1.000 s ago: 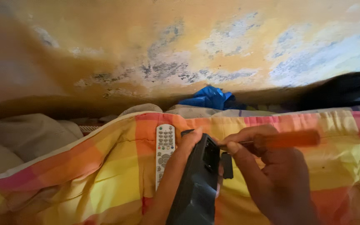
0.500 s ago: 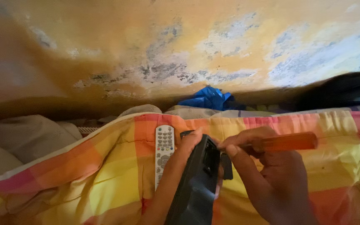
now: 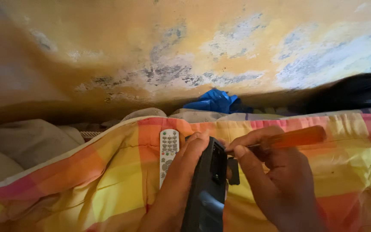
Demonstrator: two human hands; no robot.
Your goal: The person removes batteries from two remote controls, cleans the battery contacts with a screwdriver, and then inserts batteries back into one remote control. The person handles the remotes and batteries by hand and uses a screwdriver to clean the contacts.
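My left hand (image 3: 184,163) grips a black remote-like device (image 3: 209,189) held upright, its open back compartment facing right. My right hand (image 3: 271,172) holds a screwdriver with an orange handle (image 3: 299,136); the metal shaft points left and its tip meets the top edge of the black device. A small black cover piece (image 3: 233,170) lies on the blanket just right of the device. A white remote with grey buttons (image 3: 168,150) lies flat on the blanket, just left of my left hand.
A checked orange, yellow and pink blanket (image 3: 104,184) covers the surface. Beige cloth (image 3: 26,139) is bunched at the left. Blue cloth (image 3: 215,102) lies by the stained yellow wall (image 3: 185,47). A dark object (image 3: 357,92) sits at the far right.
The screwdriver handle has tilted upward a little. The black device has shifted slightly lower and to the right in my left hand.
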